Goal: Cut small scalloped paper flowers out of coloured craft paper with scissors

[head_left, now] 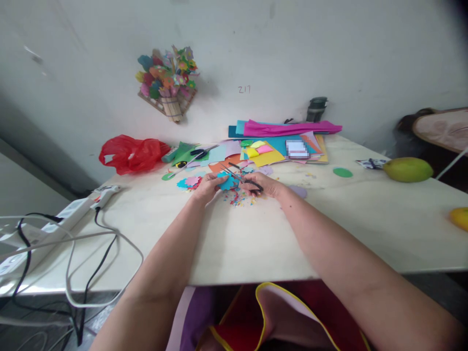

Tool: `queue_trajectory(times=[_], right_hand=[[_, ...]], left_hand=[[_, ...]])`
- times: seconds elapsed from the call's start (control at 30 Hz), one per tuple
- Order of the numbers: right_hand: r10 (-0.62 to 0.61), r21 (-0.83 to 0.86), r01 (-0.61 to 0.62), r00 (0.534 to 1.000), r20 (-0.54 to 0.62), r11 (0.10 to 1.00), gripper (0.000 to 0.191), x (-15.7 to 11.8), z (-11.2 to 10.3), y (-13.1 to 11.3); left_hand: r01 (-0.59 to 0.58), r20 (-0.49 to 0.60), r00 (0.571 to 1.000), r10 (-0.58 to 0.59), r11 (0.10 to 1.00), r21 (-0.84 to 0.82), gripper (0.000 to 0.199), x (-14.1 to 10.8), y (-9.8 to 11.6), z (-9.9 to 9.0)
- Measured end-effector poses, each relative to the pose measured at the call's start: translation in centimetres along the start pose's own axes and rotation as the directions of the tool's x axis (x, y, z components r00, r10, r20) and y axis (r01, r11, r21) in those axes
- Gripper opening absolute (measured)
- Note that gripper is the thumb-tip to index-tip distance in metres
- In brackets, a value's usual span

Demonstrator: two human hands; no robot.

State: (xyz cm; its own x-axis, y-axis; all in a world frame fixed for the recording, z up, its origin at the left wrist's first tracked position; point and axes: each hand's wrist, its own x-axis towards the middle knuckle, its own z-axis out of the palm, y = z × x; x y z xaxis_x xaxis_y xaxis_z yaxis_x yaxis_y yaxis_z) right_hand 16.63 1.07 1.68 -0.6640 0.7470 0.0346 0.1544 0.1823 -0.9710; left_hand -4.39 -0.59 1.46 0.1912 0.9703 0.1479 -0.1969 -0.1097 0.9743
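Between the thumb and fingers of my left hand [209, 187] is a blue scalloped paper flower [227, 182]. My right hand [265, 184] is closed round the black handles of a pair of scissors [252, 184], whose parted blades reach over toward the flower's right side. Small multicoloured paper scraps [237, 197] lie scattered on the table below both hands. Just left of my left hand rests a little group of cut flowers, with a pink paper flower [192, 181] on top. A lilac paper piece [298, 191] lies right of my right wrist.
Stacked coloured paper [276, 131] and a dark bottle [316, 109] stand at the back. A red plastic bag [131, 153] sits back left, near another pair of scissors [199, 154]. Power strips [66, 214] and loose cables occupy the left; a green-yellow fruit [408, 169] lies right.
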Motion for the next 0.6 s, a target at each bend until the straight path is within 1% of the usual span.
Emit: queue_trajectory(times=[0.13,0.43,0.6], right_hand=[[-0.004,0.001,0.004,1.000,0.020,1.000,0.028,0.0,-0.1,0.1],[-0.015,0.002,0.015,0.998,0.054,1.000,0.027,-0.2,0.0,-0.2],[-0.003,-0.004,0.003,0.997,0.071,1.000,0.026,-0.3,0.0,-0.2]], left_hand=[[0.010,0.011,1.000,-0.010,1.000,0.005,0.024,0.0,0.0,-0.1],[0.010,0.046,0.999,-0.013,0.998,0.060,0.022,0.3,-0.4,-1.1],[0.013,0.074,0.997,-0.017,0.999,0.050,0.022,0.2,-0.3,-1.3]])
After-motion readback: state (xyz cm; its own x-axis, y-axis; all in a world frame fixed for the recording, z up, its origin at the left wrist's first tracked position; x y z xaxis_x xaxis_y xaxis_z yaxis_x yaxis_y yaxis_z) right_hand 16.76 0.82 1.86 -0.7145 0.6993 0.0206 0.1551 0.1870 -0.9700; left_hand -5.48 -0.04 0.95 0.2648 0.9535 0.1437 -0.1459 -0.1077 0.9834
